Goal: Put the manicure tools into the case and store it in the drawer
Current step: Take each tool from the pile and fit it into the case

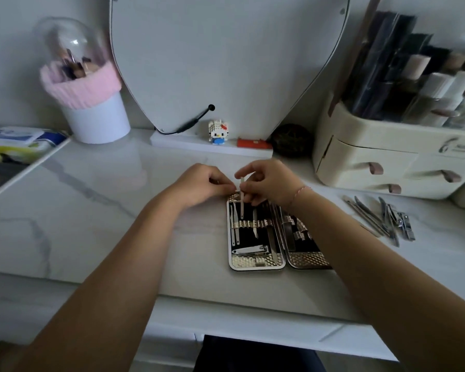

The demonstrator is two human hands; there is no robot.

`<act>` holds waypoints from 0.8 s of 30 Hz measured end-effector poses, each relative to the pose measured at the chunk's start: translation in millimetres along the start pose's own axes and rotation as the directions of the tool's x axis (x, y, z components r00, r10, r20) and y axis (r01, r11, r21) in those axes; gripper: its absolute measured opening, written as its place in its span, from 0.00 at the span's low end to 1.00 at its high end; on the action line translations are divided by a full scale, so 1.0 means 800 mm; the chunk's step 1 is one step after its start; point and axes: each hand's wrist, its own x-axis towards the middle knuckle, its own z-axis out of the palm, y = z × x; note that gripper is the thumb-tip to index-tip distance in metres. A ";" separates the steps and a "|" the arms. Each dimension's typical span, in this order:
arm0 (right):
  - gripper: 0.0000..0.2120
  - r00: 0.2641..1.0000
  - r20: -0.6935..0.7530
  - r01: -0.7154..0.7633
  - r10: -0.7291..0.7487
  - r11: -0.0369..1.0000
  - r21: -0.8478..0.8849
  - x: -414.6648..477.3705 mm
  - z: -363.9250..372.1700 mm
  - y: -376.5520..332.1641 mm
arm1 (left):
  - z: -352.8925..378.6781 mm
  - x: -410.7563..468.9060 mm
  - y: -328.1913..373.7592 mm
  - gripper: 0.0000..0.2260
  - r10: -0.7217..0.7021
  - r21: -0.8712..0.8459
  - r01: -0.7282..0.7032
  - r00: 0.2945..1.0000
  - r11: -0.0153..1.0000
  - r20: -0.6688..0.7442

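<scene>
metal pick, pinched in our right hand, points down to slide under the case strap, near the table's front edge. our left hand curls by the case top; we can't tell its grip. more tools wait right.

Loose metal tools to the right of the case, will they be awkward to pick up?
Probably stiff: the loose metal tools look like thin steel rods and clippers. Likely slippery, lying flat on the glossy counter. They overlap in a pile, so lifting one may drag its neighbours.
</scene>
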 end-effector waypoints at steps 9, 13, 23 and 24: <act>0.05 1.000 0.008 -0.013 0.015 0.982 -0.187 0.008 0.004 0.006 | 0.000 0.000 0.001 0.03 -0.007 -0.015 0.007 1.000 1.000 0.002; 0.06 1.000 0.002 0.006 -0.006 0.961 -0.278 0.005 0.003 0.003 | -0.001 -0.002 0.002 0.02 -0.011 -0.018 0.011 1.000 1.000 0.015; 0.10 0.998 0.061 0.045 -0.016 0.859 -0.510 -0.003 0.003 -0.006 | -0.001 -0.003 0.005 0.04 -0.027 0.002 0.027 1.000 1.000 0.002; 0.10 0.998 0.064 0.041 -0.009 0.855 -0.517 -0.004 0.002 -0.007 | -0.001 -0.003 0.005 0.04 -0.028 -0.003 0.028 1.000 1.000 0.001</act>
